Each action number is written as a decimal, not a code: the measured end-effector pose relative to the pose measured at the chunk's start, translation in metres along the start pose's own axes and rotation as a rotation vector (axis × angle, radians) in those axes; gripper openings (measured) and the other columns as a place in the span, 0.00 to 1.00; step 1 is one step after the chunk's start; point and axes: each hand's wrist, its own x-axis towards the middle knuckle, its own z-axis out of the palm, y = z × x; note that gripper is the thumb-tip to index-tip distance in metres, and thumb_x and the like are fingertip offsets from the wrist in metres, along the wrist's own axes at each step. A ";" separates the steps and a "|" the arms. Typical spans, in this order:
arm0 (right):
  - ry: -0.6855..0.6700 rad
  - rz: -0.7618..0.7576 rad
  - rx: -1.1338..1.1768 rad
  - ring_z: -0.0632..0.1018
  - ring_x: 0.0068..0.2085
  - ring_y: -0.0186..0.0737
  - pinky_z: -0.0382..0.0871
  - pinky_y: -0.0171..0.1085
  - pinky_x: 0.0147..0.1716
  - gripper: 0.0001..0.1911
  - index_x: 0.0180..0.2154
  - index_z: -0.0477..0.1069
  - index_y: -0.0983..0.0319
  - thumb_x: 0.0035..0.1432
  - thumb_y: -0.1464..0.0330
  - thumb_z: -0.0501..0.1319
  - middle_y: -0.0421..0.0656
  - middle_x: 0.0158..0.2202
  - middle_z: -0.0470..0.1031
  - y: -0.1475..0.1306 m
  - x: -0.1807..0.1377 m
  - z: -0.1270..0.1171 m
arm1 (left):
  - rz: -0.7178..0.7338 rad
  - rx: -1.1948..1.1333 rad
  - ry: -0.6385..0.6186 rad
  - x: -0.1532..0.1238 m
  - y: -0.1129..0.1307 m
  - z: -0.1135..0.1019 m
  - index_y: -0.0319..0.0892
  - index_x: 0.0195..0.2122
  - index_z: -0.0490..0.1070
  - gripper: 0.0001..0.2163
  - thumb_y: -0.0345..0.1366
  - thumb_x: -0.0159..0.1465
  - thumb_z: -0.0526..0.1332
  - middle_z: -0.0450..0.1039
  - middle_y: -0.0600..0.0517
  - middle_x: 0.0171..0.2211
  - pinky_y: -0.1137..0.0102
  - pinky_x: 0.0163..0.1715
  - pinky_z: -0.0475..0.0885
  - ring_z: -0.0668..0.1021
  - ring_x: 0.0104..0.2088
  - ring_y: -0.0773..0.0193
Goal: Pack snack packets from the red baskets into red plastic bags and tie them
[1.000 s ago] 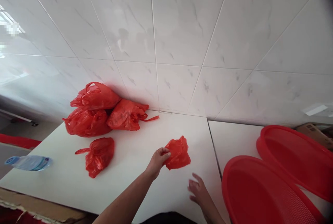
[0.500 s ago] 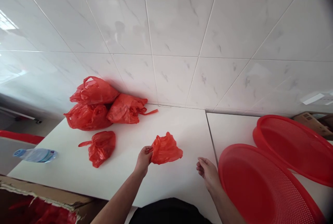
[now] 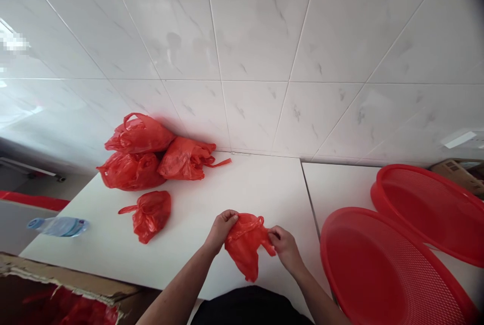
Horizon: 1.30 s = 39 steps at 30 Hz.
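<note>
A limp red plastic bag [image 3: 245, 247] hangs between my two hands above the white table [image 3: 189, 254]. My left hand [image 3: 222, 229] pinches its upper left edge between thumb and fingers. At the bag's right side, my right hand [image 3: 285, 248] is closed on a loose corner. The bag's lower end droops toward my body. Left of my hands lies a small tied red bag [image 3: 153, 214], with its knot and a loose handle pointing left.
Filled red bags [image 3: 132, 169] are piled against the tiled wall at the back left. A plastic bottle [image 3: 58, 226] lies at the left edge. Two red mesh baskets [image 3: 363, 264] stand right. A cardboard box [image 3: 71, 274] holding red plastic is at lower left.
My right hand has moved left and taken hold of the bag, which only my left hand held before. The bag has come nearer my body and now hangs down.
</note>
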 end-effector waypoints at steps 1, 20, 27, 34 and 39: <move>0.019 0.045 0.014 0.75 0.30 0.40 0.67 0.38 0.31 0.10 0.27 0.70 0.59 0.53 0.63 0.54 0.41 0.26 0.75 0.003 0.002 -0.007 | -0.001 0.015 0.011 0.000 0.002 -0.004 0.41 0.31 0.71 0.12 0.45 0.57 0.64 0.71 0.55 0.25 0.73 0.26 0.65 0.71 0.23 0.69; 0.018 0.065 0.191 0.75 0.29 0.40 0.69 0.37 0.28 0.15 0.26 0.72 0.62 0.51 0.56 0.61 0.41 0.25 0.75 -0.007 0.010 -0.018 | -0.025 0.375 -0.097 -0.004 0.029 0.008 0.43 0.27 0.62 0.07 0.34 0.54 0.62 0.62 0.58 0.22 0.74 0.22 0.56 0.64 0.22 0.70; 0.163 0.196 0.523 0.79 0.38 0.39 0.73 0.35 0.34 0.14 0.37 0.74 0.59 0.50 0.58 0.65 0.43 0.37 0.80 -0.010 0.016 -0.053 | 0.178 0.939 0.215 0.006 0.032 -0.013 0.45 0.29 0.67 0.10 0.23 0.50 0.54 0.70 0.53 0.31 0.71 0.30 0.61 0.70 0.32 0.63; 0.167 0.292 1.018 0.79 0.39 0.37 0.76 0.37 0.40 0.12 0.38 0.74 0.57 0.48 0.65 0.68 0.40 0.37 0.80 0.000 0.021 -0.067 | 0.135 0.672 0.355 0.007 0.024 -0.034 0.46 0.33 0.72 0.11 0.25 0.52 0.56 0.72 0.54 0.31 0.72 0.29 0.61 0.71 0.30 0.64; 0.100 0.230 0.961 0.79 0.39 0.38 0.75 0.37 0.41 0.14 0.38 0.75 0.58 0.45 0.66 0.69 0.41 0.39 0.80 -0.007 0.020 -0.063 | 0.079 0.181 0.149 -0.002 0.029 -0.018 0.44 0.32 0.72 0.04 0.35 0.55 0.64 0.73 0.53 0.30 0.71 0.31 0.67 0.75 0.32 0.63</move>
